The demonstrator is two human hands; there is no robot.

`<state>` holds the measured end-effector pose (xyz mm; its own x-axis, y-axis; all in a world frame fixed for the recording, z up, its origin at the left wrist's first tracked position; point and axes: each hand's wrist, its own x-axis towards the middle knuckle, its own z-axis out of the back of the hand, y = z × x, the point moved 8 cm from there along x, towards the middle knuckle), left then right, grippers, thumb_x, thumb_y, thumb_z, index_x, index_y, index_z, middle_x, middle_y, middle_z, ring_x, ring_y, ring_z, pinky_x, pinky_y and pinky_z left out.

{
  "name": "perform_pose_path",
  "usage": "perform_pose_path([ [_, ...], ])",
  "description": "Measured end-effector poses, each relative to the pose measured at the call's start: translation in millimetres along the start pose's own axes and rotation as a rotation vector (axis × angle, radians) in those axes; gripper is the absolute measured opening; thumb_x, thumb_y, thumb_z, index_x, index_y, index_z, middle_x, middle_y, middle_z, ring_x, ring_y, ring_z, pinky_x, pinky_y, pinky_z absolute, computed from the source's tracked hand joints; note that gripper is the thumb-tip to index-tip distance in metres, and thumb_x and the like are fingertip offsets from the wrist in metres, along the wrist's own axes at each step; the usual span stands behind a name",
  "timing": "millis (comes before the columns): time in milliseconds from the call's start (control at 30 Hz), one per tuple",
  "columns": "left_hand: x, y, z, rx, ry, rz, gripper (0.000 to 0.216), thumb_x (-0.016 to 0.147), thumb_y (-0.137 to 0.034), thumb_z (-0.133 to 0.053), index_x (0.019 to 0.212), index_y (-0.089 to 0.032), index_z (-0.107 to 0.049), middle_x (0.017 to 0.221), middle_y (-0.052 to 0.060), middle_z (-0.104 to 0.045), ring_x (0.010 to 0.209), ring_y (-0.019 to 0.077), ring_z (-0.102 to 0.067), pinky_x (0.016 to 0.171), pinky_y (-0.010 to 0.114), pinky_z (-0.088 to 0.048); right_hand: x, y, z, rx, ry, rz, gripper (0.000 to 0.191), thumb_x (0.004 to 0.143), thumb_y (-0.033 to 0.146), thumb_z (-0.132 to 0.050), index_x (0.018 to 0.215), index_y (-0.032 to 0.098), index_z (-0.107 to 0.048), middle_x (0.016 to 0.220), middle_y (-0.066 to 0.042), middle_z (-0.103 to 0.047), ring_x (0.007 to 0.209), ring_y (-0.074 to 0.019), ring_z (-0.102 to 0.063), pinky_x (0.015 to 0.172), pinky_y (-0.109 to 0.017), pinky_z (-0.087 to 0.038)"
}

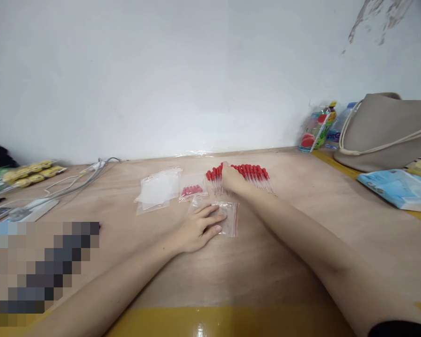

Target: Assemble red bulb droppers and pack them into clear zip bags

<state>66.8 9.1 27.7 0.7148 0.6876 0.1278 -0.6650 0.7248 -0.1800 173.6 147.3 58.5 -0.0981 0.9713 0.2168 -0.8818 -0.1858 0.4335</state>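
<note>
My left hand lies flat with its fingers spread on a clear zip bag with a red seal line. My right hand reaches in among a row of droppers with red bulbs and thin clear tubes. Its fingers are hidden from this side, so whether they hold a dropper cannot be seen. The droppers lie side by side, bulbs towards the wall, on both sides of this hand. Left of them, a clear zip bag contains several red-bulbed droppers. Beside it rests a stack of white and clear bags.
Drink bottles, a grey bag and a blue packet stand or lie at the right. Cables, yellow packs and a power strip are at the left. A white wall bounds the table behind.
</note>
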Motion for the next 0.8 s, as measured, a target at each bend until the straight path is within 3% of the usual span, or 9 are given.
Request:
perform_pose_path([
  [100, -2, -10, 1, 0.056, -0.007, 0.029, 0.044, 0.091, -0.043, -0.028, 0.131, -0.026, -0.039, 0.137, 0.008, -0.037, 0.126, 0.0253, -0.032, 0.101, 0.046, -0.028, -10, -2, 16, 0.077, -0.06, 0.069, 0.053, 0.075, 0.006, -0.043, 0.125, 0.009, -0.026, 0.093, -0.016, -0.062, 0.085, -0.0238, -0.059, 0.071, -0.031, -0.044],
  [167, -4, -15, 4, 0.088, -0.012, 0.023, 0.044, 0.09, -0.044, -0.029, 0.131, -0.028, -0.038, 0.135, 0.008, -0.039, 0.121, 0.027, -0.036, 0.097, 0.048, -0.031, -22, -12, 28, 0.268, -0.119, 0.068, 0.057, 0.077, 0.011, -0.043, 0.129, 0.008, -0.019, 0.079, -0.01, -0.063, 0.076, -0.0209, -0.06, 0.069, -0.03, -0.046],
  [333, -2, -12, 9, 0.05, -0.068, 0.027, 0.04, 0.087, -0.045, -0.037, 0.123, -0.031, -0.048, 0.124, 0.007, -0.048, 0.109, 0.0257, -0.043, 0.09, 0.048, -0.034, -67, -60, 18, 0.851, -0.062, -0.225, 0.075, 0.075, 0.013, -0.045, 0.134, 0.008, 0.0, 0.052, 0.006, -0.051, 0.047, -0.0144, -0.056, 0.047, -0.024, -0.048],
  [533, -1, -10, 4, -0.039, -0.084, 0.004, 0.04, 0.087, -0.043, -0.04, 0.122, -0.029, -0.048, 0.123, 0.01, -0.044, 0.116, 0.0251, -0.039, 0.094, 0.047, -0.031, -95, -84, 10, 0.999, -0.183, -0.179, 0.077, 0.071, 0.024, -0.056, 0.131, 0.017, -0.009, 0.058, 0.008, -0.05, 0.046, -0.0132, -0.058, 0.044, -0.025, -0.051],
  [800, -2, -10, 5, -0.029, -0.079, 0.012, 0.04, 0.087, -0.043, -0.039, 0.124, -0.028, -0.046, 0.126, 0.009, -0.043, 0.118, 0.0261, -0.038, 0.095, 0.048, -0.031, -101, -68, 0, 1.072, -0.15, -0.076, 0.062, 0.069, 0.034, -0.06, 0.114, 0.021, -0.021, 0.062, 0.008, -0.05, 0.048, -0.0122, -0.059, 0.047, -0.026, -0.052],
])
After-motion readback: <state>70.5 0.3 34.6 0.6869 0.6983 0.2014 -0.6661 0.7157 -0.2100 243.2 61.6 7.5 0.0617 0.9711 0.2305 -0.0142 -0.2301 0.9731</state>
